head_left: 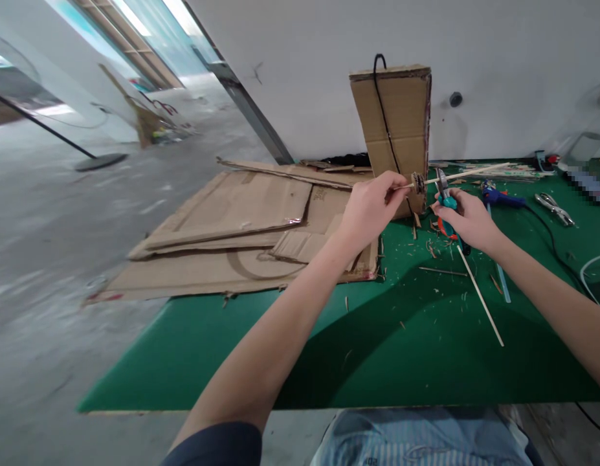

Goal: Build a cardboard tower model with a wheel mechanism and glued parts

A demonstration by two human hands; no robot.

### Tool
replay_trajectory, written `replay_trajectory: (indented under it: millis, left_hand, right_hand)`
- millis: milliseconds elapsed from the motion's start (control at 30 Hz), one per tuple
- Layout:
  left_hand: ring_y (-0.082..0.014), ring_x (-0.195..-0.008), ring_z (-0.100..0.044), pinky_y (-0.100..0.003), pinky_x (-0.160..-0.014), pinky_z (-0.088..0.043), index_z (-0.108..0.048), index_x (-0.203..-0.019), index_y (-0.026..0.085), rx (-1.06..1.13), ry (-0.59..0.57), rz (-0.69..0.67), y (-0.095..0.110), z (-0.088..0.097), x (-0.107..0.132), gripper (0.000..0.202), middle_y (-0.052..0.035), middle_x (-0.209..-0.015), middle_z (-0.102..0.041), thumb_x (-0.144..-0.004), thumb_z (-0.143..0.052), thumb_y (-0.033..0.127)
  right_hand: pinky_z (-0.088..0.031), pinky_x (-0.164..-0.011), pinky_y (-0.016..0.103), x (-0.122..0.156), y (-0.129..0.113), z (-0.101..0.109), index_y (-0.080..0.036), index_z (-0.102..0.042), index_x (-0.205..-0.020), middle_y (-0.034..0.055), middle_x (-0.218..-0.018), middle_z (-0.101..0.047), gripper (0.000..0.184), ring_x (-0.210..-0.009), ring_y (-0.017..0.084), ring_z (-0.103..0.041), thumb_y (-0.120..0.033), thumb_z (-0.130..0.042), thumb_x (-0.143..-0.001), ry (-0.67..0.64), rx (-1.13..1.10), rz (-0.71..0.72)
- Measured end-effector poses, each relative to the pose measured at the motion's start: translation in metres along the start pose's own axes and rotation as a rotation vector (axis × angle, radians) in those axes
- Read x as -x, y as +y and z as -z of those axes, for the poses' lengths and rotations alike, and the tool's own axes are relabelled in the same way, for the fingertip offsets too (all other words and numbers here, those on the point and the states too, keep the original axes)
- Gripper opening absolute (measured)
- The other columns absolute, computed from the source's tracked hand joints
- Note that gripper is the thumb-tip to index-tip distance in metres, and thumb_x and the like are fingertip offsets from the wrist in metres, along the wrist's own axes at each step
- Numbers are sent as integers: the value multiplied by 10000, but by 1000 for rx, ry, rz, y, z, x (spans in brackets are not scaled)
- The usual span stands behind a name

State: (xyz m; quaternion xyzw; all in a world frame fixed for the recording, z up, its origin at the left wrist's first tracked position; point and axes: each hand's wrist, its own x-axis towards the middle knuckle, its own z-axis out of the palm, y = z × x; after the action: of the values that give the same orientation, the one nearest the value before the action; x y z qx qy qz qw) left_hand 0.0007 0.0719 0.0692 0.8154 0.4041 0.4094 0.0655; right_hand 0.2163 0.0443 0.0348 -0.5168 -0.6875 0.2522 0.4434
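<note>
My left hand (375,204) pinches one end of a thin wooden stick (474,171), which points off to the right. A small round stack of cardboard discs (418,183) sits on the stick, just beyond my left fingertips. In my right hand (467,217) is a pair of pliers (445,194) with teal grips. Their metal jaws are at the stick, right of the discs; whether they are clamped on it I cannot tell. Behind both hands stands an upright cardboard box (399,123) with a black cord (386,123) over its front.
Flat cardboard sheets (246,200) lie on the left of the green table (222,349). A blue glue gun (506,197), a folded metal tool (555,208), a glue stick (503,281) and a loose wooden stick (481,298) lie at right. Scraps are scattered beneath my hands.
</note>
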Motion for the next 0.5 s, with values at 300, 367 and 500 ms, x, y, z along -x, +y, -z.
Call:
replay_trajectory:
  millis: [300, 367, 500]
  left_hand:
    - [-145, -777, -672, -255, -723, -494, -667, -964, 176, -70, -30, 10, -1, 2, -2, 130, -37, -882, -749, -915, -564, 240]
    - [-155, -782, -672, -265, -722, -483, -668, -951, 181, -113, -76, 2, 2, 6, -2, 135, -37, -879, -750, -917, -561, 257]
    - [-183, -792, -677, -293, -724, -459, -671, -953, 182, -190, -185, -41, 7, 17, -4, 177, -40, -882, -749, -937, -523, 277]
  right_hand:
    - [-507, -827, 381, -1, 2, 1, -198, -642, -994, 54, -944, -700, 269, -837, 215, -642, -414, -612, -836, -5, 10, -5]
    - [-511, -815, 378, 0, 1, 0, -197, -644, -1003, 55, -925, -701, 278, -826, 215, -647, -419, -611, -840, 1, 21, -20]
    - [-512, -784, 365, 2, 3, -6, -184, -651, -1003, 60, -865, -697, 287, -780, 207, -646, -421, -608, -847, 13, 24, -63]
